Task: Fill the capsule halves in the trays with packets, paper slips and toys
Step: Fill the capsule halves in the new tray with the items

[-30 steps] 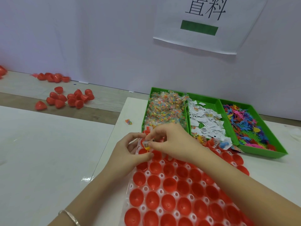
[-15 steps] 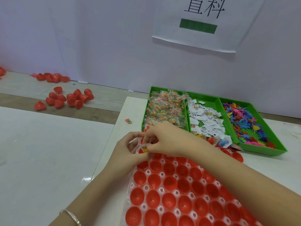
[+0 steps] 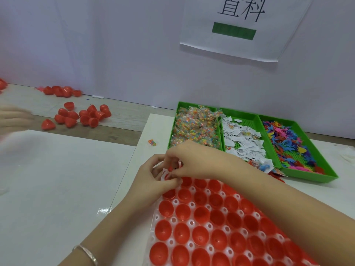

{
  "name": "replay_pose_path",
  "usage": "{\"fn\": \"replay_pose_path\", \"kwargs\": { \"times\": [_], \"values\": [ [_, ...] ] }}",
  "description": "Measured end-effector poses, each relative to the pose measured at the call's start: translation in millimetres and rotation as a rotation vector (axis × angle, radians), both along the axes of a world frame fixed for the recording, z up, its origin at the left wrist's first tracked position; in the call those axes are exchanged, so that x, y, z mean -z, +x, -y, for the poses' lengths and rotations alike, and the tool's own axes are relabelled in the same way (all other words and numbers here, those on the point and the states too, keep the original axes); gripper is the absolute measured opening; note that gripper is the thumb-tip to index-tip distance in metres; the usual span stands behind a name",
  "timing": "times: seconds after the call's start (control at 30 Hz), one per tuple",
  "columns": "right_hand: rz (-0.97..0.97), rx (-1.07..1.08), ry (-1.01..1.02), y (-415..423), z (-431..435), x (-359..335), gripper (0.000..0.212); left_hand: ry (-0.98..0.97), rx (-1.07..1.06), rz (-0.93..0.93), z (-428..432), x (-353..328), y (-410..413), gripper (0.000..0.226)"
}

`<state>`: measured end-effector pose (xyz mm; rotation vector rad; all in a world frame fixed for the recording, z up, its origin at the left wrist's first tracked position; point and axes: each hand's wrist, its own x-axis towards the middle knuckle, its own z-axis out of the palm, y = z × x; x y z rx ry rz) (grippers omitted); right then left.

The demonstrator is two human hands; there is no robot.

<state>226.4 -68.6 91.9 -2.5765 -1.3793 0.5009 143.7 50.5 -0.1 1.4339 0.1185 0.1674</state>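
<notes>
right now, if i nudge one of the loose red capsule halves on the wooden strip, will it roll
The loose capsule halves look like thin hollow shells, so probably very light. They lie tipped at odd angles on rounded sides, so a nudge would likely rock or roll one.

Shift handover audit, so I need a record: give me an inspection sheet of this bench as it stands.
Surface: white table, wooden strip behind.
Job's things: white tray of red capsule halves, near ones empty; green bins of packets, paper slips, toys.
Clutter: loose capsule halves on the wood; stray packet.
Hands: left hand and right hand pinch one small white piece at the tray's far corner.
Cables: nothing seen.
Surroundings: white wall, paper sign; another person's blurred hand at left.
</notes>
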Motion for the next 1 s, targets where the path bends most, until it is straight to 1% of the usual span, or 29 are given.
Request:
{"fn": "replay_pose_path", "kwargs": {
  "times": [0.07, 0.13, 0.27, 0.33, 0.4, 0.5, 0.63, 0.67, 0.7, 0.73, 0.8, 0.83, 0.87, 0.9, 0.97, 1.0],
  "values": [
    [-0.025, 0.004, 0.03, 1.2, 2.6, 0.0, 0.015, 0.013, 0.012, 0.007, -0.2, -1.3, -0.5, 0.048],
    [-0.039, 0.003, 0.049, 2.1, 5.7, -0.6, 0.014, 0.031, 0.022, 0.017, -0.4, -2.9, -0.9, 0.054],
    [-0.044, 0.017, 0.079, 4.2, 13.3, -2.9, 0.024, 0.006, 0.033, 0.03, -0.6, -4.8, -0.5, 0.067],
    [-0.044, 0.031, 0.116, 4.6, 20.3, -7.3, 0.026, -0.007, 0.021, 0.04, -1.4, -5.1, 0.2, 0.064],
    [-0.045, 0.065, 0.203, 5.5, 32.1, -15.1, 0.025, -0.014, -0.021, 0.017, -2.8, -5.5, 1.7, 0.061],
    [-0.078, 0.203, 0.418, 12.6, 61.0, -29.6, 0.019, -0.102, -0.083, -0.063, -4.1, -3.0, 5.2, 0.052],
    [0.014, 0.461, 0.67, 39.9, 115.1, -38.7, 0.007, -0.235, -0.183, -0.096, -4.6, -1.5, 9.0, 0.032],
    [0.034, 0.542, 0.718, 49.3, 130.8, -37.0, 0.006, -0.23, -0.234, -0.09, -6.6, -1.8, 10.3, 0.023],
    [0.055, 0.619, 0.752, 58.8, 146.2, -34.2, 0.006, -0.181, -0.295, -0.068, -9.4, -4.3, 12.1, 0.017],
    [0.087, 0.698, 0.764, 67.5, 162.0, -30.3, 0.01, -0.095, -0.355, -0.033, -13.0, -8.5, 16.3, 0.02],
    [0.143, 0.847, 0.723, 80.9, 191.3, -18.8, 0.018, 0.04, -0.442, 0.036, -18.3, -22.9, 28.7, 0.03],
    [0.162, 0.914, 0.659, 86.4, 204.4, -11.7, 0.017, 0.078, -0.449, 0.062, -19.5, -32.2, 37.3, 0.031],
    [0.171, 0.976, 0.546, 91.3, 215.9, -3.8, 0.015, 0.119, -0.435, 0.081, -19.8, -41.1, 46.9, 0.032],
    [0.164, 1.02, 0.387, 96.2, 225.4, 3.9, 0.019, 0.17, -0.405, 0.079, -18.7, -50.0, 57.7, 0.031],
    [0.096, 1.018, 0.038, 101.3, 237.2, 18.0, 0.041, 0.314, -0.275, 0.032, -12.9, -64.4, 81.6, 0.026],
    [0.063, 1.004, -0.078, 101.2, 239.0, 22.5, 0.046, 0.393, -0.188, -0.002, -8.0, -69.7, 92.7, 0.024]
  ]
}}
